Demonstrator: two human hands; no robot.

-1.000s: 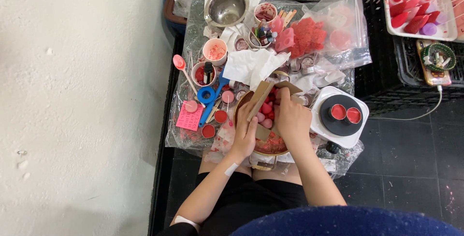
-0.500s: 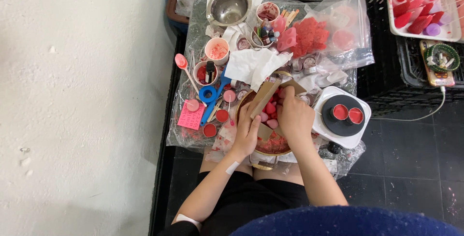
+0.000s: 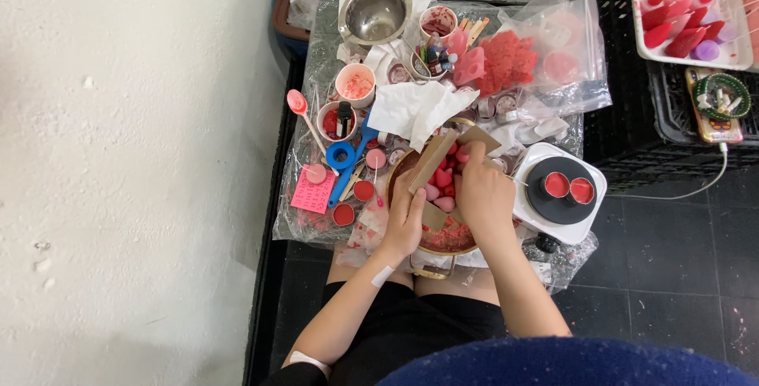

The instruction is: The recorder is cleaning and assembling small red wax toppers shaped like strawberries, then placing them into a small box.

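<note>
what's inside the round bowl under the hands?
The bowl holds pink and red heart-shaped pieces, red crumbs and a brown cardboard piece. Left hand and right hand cover the rest.

Two hands, one steel bowl, two red-filled tins on one hot plate, one blue tape roll

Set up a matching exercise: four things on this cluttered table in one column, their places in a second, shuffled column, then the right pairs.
Things:
1. shiny steel bowl
2. pink plastic spoon
3. white hot plate with a black round top
4. pink square paper note

Places:
A. right of the right hand
B. far end of the table
C. near left corner
D. left edge, beside the cups

Pairs: 1-B, 2-D, 3-A, 4-C
</note>
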